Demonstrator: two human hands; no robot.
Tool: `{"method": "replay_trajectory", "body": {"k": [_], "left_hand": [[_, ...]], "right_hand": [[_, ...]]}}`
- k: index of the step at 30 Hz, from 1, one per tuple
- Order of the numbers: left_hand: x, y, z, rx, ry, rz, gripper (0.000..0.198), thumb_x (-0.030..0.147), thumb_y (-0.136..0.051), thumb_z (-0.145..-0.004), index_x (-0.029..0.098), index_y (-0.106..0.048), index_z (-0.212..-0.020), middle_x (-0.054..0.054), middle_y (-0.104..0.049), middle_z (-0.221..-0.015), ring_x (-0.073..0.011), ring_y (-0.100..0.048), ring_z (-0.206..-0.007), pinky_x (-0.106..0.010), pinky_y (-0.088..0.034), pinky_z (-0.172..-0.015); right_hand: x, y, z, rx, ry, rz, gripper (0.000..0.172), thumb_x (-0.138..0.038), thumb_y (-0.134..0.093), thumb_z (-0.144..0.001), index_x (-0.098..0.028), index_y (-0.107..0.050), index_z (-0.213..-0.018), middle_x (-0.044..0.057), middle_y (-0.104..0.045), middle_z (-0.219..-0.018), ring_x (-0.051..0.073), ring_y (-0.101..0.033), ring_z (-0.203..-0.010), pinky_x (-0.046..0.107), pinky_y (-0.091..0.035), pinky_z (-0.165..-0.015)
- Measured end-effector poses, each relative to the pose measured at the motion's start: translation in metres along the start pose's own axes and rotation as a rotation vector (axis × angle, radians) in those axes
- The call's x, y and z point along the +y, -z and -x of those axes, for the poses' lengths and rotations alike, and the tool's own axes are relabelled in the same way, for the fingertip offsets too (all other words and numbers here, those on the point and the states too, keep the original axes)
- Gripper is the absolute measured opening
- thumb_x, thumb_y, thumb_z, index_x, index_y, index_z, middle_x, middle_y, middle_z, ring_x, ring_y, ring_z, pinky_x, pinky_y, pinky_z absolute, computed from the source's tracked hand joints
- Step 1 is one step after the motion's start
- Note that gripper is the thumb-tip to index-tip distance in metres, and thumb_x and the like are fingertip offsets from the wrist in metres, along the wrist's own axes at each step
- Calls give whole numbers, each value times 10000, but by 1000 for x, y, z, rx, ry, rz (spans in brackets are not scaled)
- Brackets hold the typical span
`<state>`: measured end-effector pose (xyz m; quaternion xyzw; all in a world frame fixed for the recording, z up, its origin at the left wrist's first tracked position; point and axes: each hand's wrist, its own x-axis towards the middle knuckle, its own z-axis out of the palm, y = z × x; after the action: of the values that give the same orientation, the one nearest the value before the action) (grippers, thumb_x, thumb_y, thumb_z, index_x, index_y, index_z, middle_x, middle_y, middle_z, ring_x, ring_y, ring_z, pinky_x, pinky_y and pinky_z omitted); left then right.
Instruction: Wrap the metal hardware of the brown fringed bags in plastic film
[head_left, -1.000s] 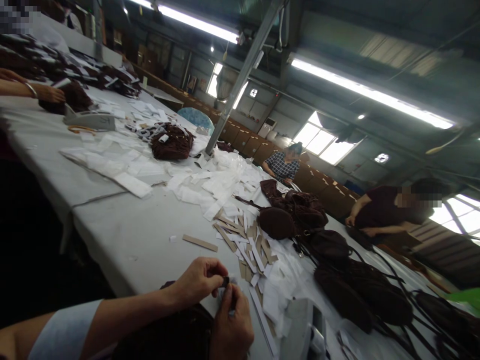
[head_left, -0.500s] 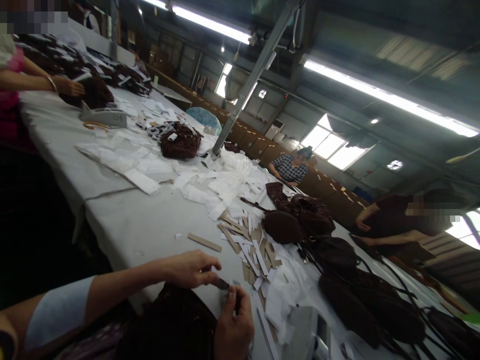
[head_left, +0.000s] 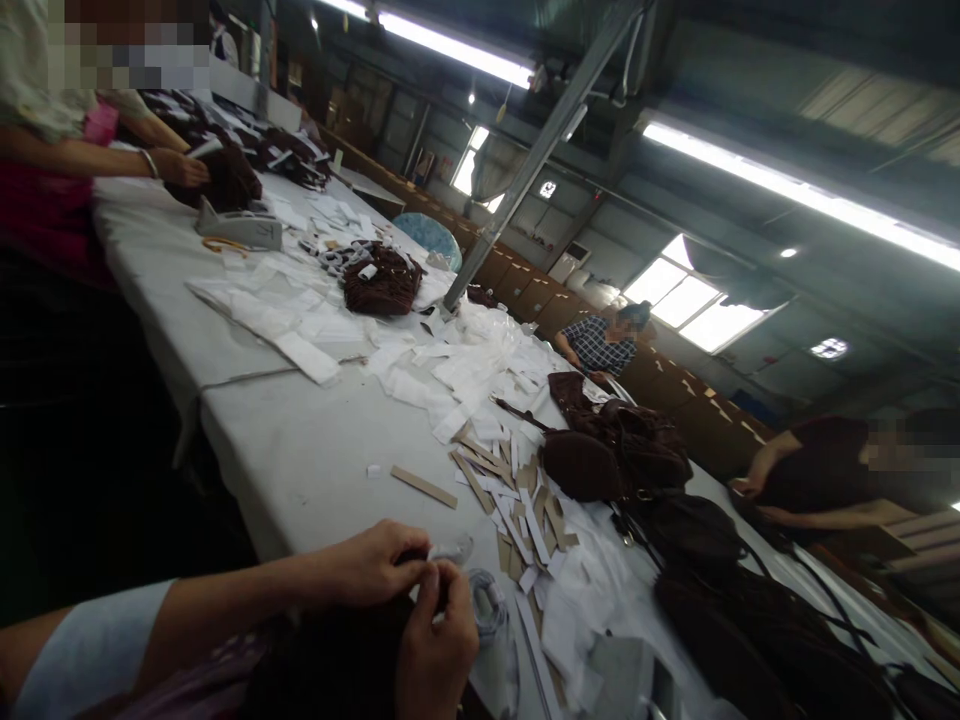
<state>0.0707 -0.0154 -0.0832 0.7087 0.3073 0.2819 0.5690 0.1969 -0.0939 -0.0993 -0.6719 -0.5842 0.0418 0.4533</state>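
In front of my body, my left hand (head_left: 379,565) and my right hand (head_left: 439,635) meet with the fingertips of both closed in a pinch. Between them is a small dark strap (head_left: 411,554), mostly hidden by the fingers, with a bit of whitish wrapping (head_left: 450,550) at its far side. Below the hands a dark brown bag (head_left: 330,660) rests against me, its shape lost in shadow. A pale, clear-looking coil (head_left: 487,605) lies on the table just right of my right hand.
Cardboard and paper strips (head_left: 517,500) are heaped ahead on the white table (head_left: 322,470). Brown bags (head_left: 622,440) lie to the right; a tape dispenser (head_left: 622,670) stands nearer. White paper (head_left: 465,360) covers the middle. A metal post (head_left: 525,180) rises beyond. Co-workers (head_left: 600,340) are around the table.
My hands have drawn closer together and shifted slightly left; the dark strap between them shows less. The pale coil has come into sight. The view has turned a little left.
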Motion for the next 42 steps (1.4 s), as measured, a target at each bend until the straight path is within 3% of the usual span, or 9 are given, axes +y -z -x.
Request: {"method": "replay_trajectory", "body": {"k": [6,10,17,23,26,30,35,38,42], "left_hand": [[-37,39,25,-133,179,294,402,554,-547,-836,187,-706,-797,-17,-654,-743,-168,-553,-703,-239,-409,-695],[-53,26,41,-86,213,537,450,615,-630,-754,182,-656,-875,-30,-670,-858,-155,-562,-726,-241,-426,-691],[-26,-5,32,41,137,658,302,440,-665,-784,145,-603,-759,30,-536,-658,-106,-436,-620,-214,-337,-598],[-39,-10,41,268,372,1057,269,390,-680,-732,156,-579,-817,16,-568,-707,-120,-507,-648,-232,-387,-633],[-41,-13,48,302,345,1079,329,478,-635,-796,171,-517,-775,30,-535,-687,-115,-488,-643,-236,-396,-638],[-31,-18,50,390,219,968,374,491,-679,-783,186,-463,-789,62,-499,-666,-87,-426,-603,-204,-346,-583],[-33,-18,49,445,277,795,420,551,-644,-782,167,-477,-758,64,-463,-619,-89,-395,-576,-216,-338,-559],[-39,-18,49,443,304,853,414,534,-673,-761,167,-482,-745,67,-448,-607,-88,-386,-561,-213,-311,-536],[-41,-18,52,367,256,966,382,517,-661,-785,158,-532,-799,24,-546,-706,-110,-465,-642,-225,-360,-607]], "right_hand": [[13,9,-10,-21,-165,-11,324,-475,-477,-902,-197,-639,-863,55,-694,-773,203,-654,-713,272,-478,-624],[6,6,-18,-56,-114,12,334,-483,-471,-906,-198,-641,-871,56,-698,-778,204,-650,-706,279,-474,-612],[-26,-17,3,-92,307,135,286,-330,-395,-973,-215,-593,-801,8,-577,-667,164,-573,-619,267,-419,-596],[-3,-27,24,-155,140,54,256,-355,-407,-979,-223,-588,-855,-4,-603,-740,143,-599,-665,243,-432,-621],[-1,-29,24,-128,154,75,242,-332,-417,-979,-216,-582,-847,-4,-593,-730,140,-593,-659,245,-430,-626],[-15,-38,26,-73,350,200,178,-246,-445,-966,-182,-599,-906,22,-586,-710,172,-581,-666,281,-431,-639],[-18,-45,35,-95,395,179,207,-249,-449,-961,-191,-635,-891,29,-595,-688,185,-567,-652,303,-440,-642],[-7,-38,38,-150,145,-52,251,-356,-480,-945,-211,-664,-856,29,-635,-732,174,-602,-696,284,-468,-670],[8,-22,24,-204,-643,-434,478,-610,-507,-846,-161,-665,-882,43,-665,-723,153,-592,-599,261,-472,-555]]}}
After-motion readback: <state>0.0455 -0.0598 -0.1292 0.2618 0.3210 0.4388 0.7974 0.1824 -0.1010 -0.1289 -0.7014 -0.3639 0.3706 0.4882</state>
